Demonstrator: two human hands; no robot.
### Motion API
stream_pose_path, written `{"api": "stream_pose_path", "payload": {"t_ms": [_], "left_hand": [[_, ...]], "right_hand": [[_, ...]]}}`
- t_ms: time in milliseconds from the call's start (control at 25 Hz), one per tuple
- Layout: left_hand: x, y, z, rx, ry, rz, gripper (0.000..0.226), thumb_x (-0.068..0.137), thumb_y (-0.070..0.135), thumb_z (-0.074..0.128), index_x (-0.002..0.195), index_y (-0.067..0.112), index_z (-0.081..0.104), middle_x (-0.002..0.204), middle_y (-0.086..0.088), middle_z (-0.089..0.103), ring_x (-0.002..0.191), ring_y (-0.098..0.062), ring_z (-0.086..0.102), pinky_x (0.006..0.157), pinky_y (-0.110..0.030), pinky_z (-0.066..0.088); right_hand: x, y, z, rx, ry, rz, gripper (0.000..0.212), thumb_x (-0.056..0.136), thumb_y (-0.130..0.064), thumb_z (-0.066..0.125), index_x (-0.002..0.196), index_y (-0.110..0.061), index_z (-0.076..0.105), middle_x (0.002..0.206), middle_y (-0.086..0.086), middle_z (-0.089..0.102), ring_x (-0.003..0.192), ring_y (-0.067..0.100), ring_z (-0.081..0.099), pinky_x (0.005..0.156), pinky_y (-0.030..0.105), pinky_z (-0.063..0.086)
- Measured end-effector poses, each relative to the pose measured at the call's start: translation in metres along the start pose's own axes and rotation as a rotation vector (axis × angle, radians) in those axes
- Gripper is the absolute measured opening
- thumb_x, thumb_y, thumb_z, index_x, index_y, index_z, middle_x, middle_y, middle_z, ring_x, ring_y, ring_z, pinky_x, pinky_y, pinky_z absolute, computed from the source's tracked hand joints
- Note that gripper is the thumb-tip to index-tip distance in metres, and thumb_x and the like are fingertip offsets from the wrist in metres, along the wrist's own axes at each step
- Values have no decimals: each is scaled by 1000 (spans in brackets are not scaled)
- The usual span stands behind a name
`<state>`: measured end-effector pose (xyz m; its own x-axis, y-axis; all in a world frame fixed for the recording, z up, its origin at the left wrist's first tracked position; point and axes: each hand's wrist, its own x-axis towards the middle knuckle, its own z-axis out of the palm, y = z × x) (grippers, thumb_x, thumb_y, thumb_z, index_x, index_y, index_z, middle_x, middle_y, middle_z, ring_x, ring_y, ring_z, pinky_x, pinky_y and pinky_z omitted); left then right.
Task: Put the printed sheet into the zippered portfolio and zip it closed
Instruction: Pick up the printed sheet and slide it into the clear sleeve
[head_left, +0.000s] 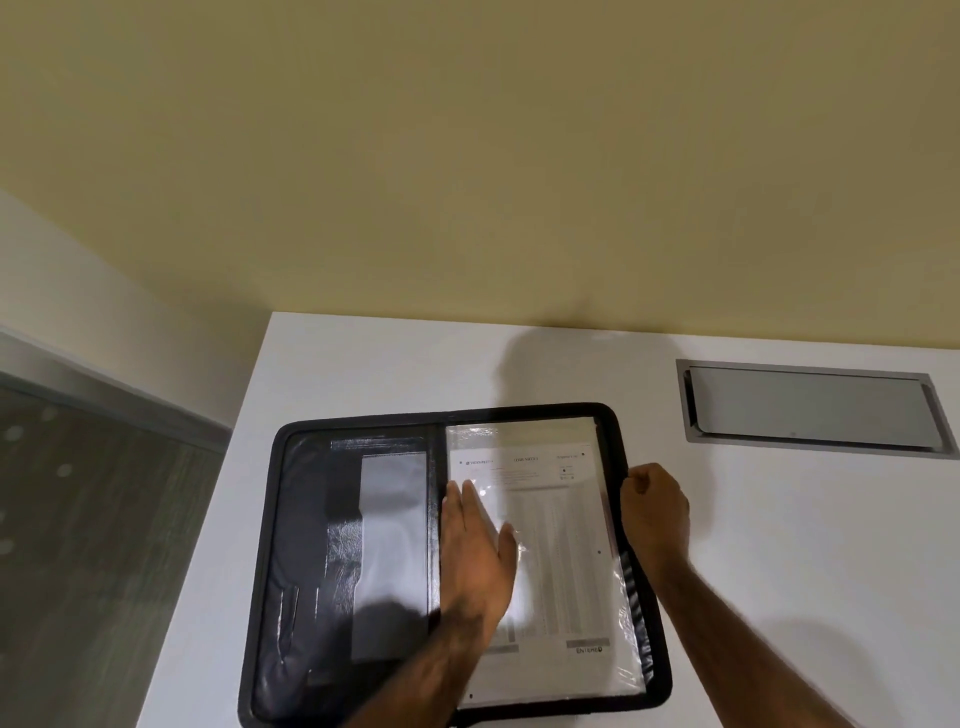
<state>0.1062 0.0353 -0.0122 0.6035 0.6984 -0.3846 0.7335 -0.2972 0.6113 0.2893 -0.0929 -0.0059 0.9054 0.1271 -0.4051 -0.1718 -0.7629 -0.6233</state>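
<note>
Open zippered portfolio (301, 545) on a white table (779, 545), printed sheet (561, 545) in its right half — flat left hand (475, 545) presses it, right hand (654, 512) grips that edge; smooth the sheet before folding shut.

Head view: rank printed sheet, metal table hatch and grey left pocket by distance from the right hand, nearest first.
From the right hand, curled at the zippered portfolio's right edge:
1. The printed sheet, just to its left, in the right half.
2. The metal table hatch, up and right, across bare table.
3. The grey pocket, in the left half.
</note>
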Motion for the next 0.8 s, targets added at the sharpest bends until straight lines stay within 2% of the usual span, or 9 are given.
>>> {"api": "stream_pose_path", "payload": {"t_ms": [120,200,320,400,480,560,640,720,800], "left_hand": [[0,-7,8,32,-68,27,84,103,43,43,160,14,-10,165,2,-28,152,-16,-23,122,-29,-8],[4,-11,12,57,-91,31,86,102,42,47,160,15,-11,164,4,-32,151,-14,-27,123,-31,-8],[10,-18,8,52,-125,63,85,102,45,47,161,18,-7,164,7,-29,151,-13,-26,127,-38,3],[10,-30,-8,132,-88,147,80,102,50,43,162,19,0,167,5,-19,154,-16,-18,127,-40,6],[13,-55,-39,244,47,158,76,100,51,46,160,17,16,169,0,2,157,-23,-1,126,-41,6],[15,-93,-80,314,210,38,69,96,43,56,152,9,34,164,-14,23,152,-36,19,124,-47,16],[13,-134,-118,334,324,-135,59,94,34,61,141,1,45,152,-27,39,140,-45,36,117,-57,30],[7,-163,-142,201,356,-297,51,98,31,58,135,-2,47,141,-28,47,130,-47,43,108,-59,38],[0,-177,-152,100,330,-395,49,102,36,51,137,1,48,139,-26,50,128,-46,46,107,-59,39]], "right_hand": [[-14,11,1,-99,-16,27,27,91,-13,57,117,-12,64,120,11,58,111,31,57,93,47,53],[-22,12,3,-145,-50,9,35,91,-13,60,127,-12,60,127,12,53,118,31,52,96,44,49],[-26,14,3,-180,-83,-34,39,92,-13,62,131,-13,57,131,12,50,122,30,48,98,45,48],[-28,17,0,-185,-101,-49,41,92,-14,62,132,-14,55,133,11,50,123,29,48,99,45,47],[-31,22,-4,-183,-111,-50,44,92,-16,62,135,-14,53,134,12,50,123,30,49,99,46,47],[-37,27,-7,-193,-114,-45,48,91,-18,62,138,-14,50,134,13,50,123,32,50,99,48,47],[-45,36,-9,-198,-126,-44,53,91,-20,62,141,-15,47,135,13,50,123,32,50,99,49,48],[-53,44,-10,-198,-148,-47,55,91,-22,62,143,-16,45,137,13,50,124,32,50,100,50,49],[-60,50,-10,-155,-162,-44,55,92,-24,64,144,-16,46,139,13,50,123,32,52,95,44,51]]}}
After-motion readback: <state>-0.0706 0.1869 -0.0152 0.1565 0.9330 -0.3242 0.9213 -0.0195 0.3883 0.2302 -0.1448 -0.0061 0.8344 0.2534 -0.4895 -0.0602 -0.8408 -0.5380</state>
